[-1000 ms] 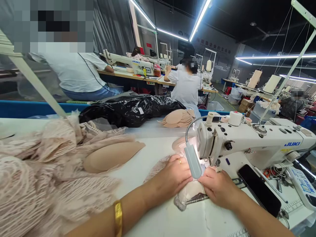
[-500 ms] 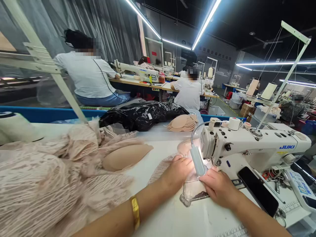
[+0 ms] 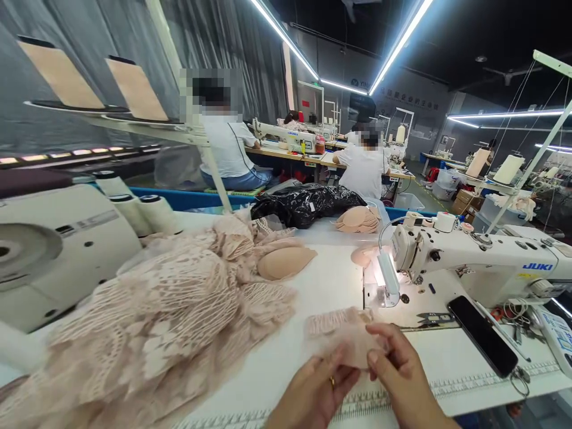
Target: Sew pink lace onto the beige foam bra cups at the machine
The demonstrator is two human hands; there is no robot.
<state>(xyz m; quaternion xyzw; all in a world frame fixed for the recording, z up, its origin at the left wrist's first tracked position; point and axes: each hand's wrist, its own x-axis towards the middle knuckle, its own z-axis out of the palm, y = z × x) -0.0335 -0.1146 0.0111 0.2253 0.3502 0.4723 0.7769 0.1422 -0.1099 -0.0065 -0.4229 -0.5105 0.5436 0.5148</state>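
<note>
Above the front of the white table, my left hand [image 3: 319,381] is closed on a small pale pink lace piece [image 3: 342,336]. My right hand [image 3: 400,369] pinches the same piece at its right end between thumb and forefinger. Sheer fabric hangs between the hands, slightly blurred, and the fingers hide its lower edge. Behind the hands stands the white sewing machine [image 3: 482,256], its needle area lit by a small lamp [image 3: 388,279]. A beige bra cup [image 3: 364,255] lies just left of the machine head. Thread snips [image 3: 434,319] rest on the machine bed.
A heap of pale pink lace [image 3: 179,310] covers the table's left side, with a beige cup [image 3: 286,262] on it. A phone [image 3: 482,336] lies to the right. A black plastic bag [image 3: 308,202] and stacked cups [image 3: 357,219] stand behind. Co-workers sit farther back.
Both my hands have come back from the needle area toward the table's front edge, with the lace piece between them. My view has turned left, showing more of the lace heap and thread cones.
</note>
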